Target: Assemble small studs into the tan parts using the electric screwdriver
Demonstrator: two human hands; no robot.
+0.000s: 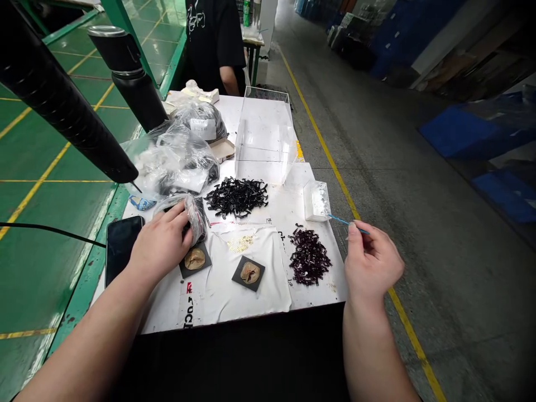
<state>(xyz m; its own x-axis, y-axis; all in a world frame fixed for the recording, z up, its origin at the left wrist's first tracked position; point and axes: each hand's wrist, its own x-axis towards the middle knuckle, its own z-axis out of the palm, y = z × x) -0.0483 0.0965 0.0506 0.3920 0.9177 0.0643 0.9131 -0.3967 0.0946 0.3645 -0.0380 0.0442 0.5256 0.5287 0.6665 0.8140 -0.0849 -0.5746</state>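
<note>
My right hand [372, 259] pinches a thin blue stick [341, 220]. The stick's far end meets the corner of a small clear box [316, 201] with white stuff inside. At the mouth of a small clear plastic bag [195, 220], my left hand [165, 237] has its fingers curled, their tips partly hidden. Close to that hand lies a dark square [184, 272] bearing a round tan piece [195, 258]. A second dark square [258, 282] with a similar tan piece [250, 272] rests on a white cloth [221, 304]. Tiny gold-coloured pieces [240, 243] lie above it.
Black curved pieces [238, 197] and dark purple pieces [309, 257] lie in piles. Behind stand a large clear box [266, 134], stuffed plastic bags [176, 159] and a black bottle [136, 84]. A phone [121, 245] lies left, under a black tube [71, 100]. A person [215, 44] sits beyond.
</note>
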